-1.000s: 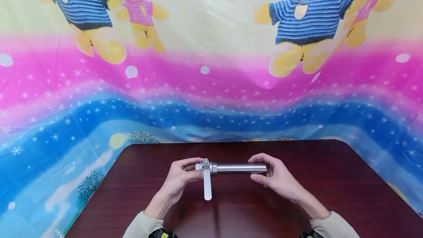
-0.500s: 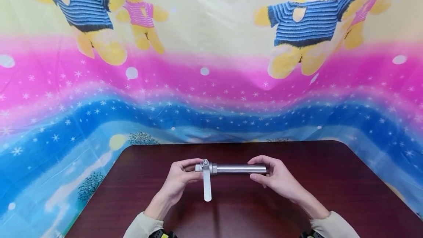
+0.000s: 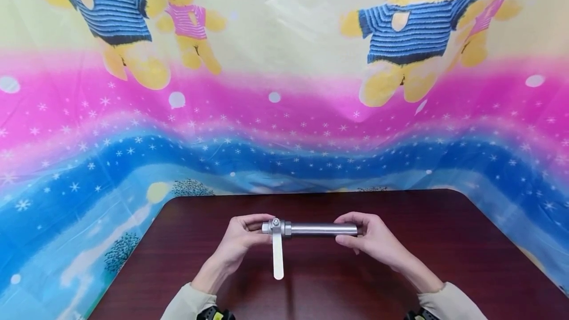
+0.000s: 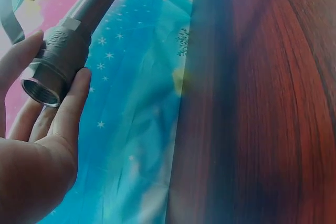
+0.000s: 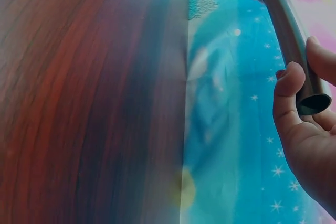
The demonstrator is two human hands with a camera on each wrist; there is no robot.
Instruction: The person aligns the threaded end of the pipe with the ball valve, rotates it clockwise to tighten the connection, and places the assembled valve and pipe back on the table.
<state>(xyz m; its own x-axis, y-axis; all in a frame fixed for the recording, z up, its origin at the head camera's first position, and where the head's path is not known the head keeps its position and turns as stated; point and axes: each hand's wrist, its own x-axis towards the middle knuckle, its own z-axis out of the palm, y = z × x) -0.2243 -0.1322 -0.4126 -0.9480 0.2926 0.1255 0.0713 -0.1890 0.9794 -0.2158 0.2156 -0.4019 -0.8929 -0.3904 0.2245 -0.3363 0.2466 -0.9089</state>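
Observation:
A silver ball valve (image 3: 276, 227) with a flat lever handle (image 3: 277, 256) is joined to a straight metal pipe (image 3: 322, 229). Both are held level above the table, pipe to the right. My left hand (image 3: 238, 241) grips the valve body at its hexagonal end, thumb in front and fingers behind. The left wrist view shows the threaded open mouth (image 4: 41, 93) of the valve facing the camera. My right hand (image 3: 375, 238) holds the pipe's far end between thumb and fingers. In the right wrist view the pipe's hollow end (image 5: 314, 103) shows. The lever points toward me.
A dark reddish-brown wooden table (image 3: 178, 280) lies below, its rounded far corners against a hanging cloth (image 3: 284, 112). The cloth is printed with teddy bears and snowflakes and stands behind and at both sides. Black bands (image 3: 215, 313) sit on the wrists by the light sleeves.
The lever handle has swung slightly lower in the head view, with the valve rolled a little toward me. Both hands keep their grip and sink very slightly in the picture.

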